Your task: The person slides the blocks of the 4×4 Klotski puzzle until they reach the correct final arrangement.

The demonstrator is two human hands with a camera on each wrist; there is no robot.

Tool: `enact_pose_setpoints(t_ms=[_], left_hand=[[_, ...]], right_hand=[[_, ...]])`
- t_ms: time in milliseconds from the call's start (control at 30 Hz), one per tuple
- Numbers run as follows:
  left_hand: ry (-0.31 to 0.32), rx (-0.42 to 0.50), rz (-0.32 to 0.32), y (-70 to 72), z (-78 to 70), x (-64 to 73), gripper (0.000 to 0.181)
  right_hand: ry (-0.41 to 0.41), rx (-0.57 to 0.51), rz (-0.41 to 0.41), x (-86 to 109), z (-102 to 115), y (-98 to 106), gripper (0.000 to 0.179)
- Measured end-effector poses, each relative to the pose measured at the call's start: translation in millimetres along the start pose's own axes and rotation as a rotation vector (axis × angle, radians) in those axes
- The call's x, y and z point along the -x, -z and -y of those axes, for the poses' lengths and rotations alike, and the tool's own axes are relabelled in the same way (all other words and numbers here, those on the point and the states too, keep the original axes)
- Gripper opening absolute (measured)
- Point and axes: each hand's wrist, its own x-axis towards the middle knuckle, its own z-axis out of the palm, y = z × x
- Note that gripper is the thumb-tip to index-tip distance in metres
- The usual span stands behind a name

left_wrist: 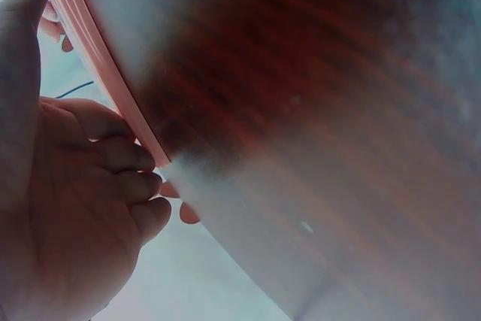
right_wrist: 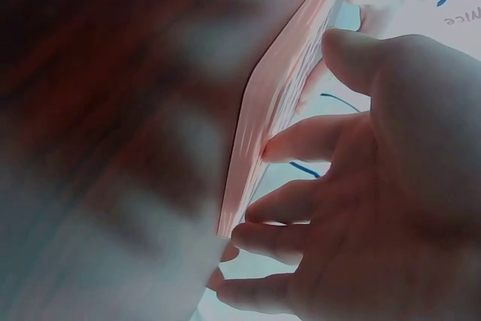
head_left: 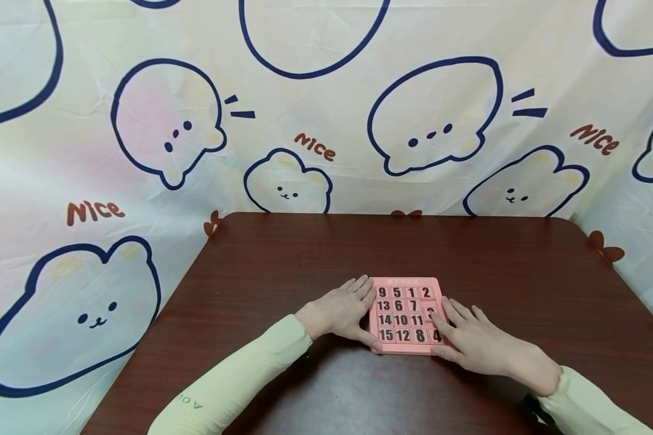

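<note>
A pink number slide puzzle (head_left: 402,349) lies flat on the dark wooden table, its black numbers facing up. My left hand (head_left: 344,309) rests along its left side, fingers straight towards the top corner and thumb at the bottom left corner. At the right side, my right hand (head_left: 479,344) touches the puzzle with fingers spread. Its index fingertip lies on the tile marked 3 (head_left: 430,311), partly covering it; this tile sits between the second and third rows. The right thumb is by the bottom right corner. Both wrist views show the puzzle's pink side edge (left_wrist: 105,65) against the fingers.
The brown table (head_left: 305,254) extends around the puzzle, with its far edge near the back. Behind and beside it hangs a pale cloth (head_left: 315,109) printed with blue-outlined bears and the word Nice. Light yellow-green sleeves (head_left: 239,374) cover both forearms.
</note>
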Motion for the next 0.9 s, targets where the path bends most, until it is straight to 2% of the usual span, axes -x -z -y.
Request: enact_pose_setpoints(t_ms=[233, 400, 600, 900], left_hand=[[0.001, 0.005, 0.004, 1.1, 0.0, -0.5, 0.123], [-0.002, -0.002, -0.002, 0.6, -0.3, -0.8, 0.123], [0.002, 0.004, -0.006, -1.5, 0.3, -0.9, 0.124], [0.0, -0.006, 0.002, -2.1, 1.4, -0.9, 0.125]], right_hand=[[-0.04, -0.024, 0.024, -12.4, -8, 3, 0.07], [-0.054, -0.022, 0.015, -13.1, -12, 3, 0.07], [-0.021, 0.014, -0.033, -0.1, -8, 4, 0.068], [0.03, 0.042, -0.049, 26.7, 8, 5, 0.069]])
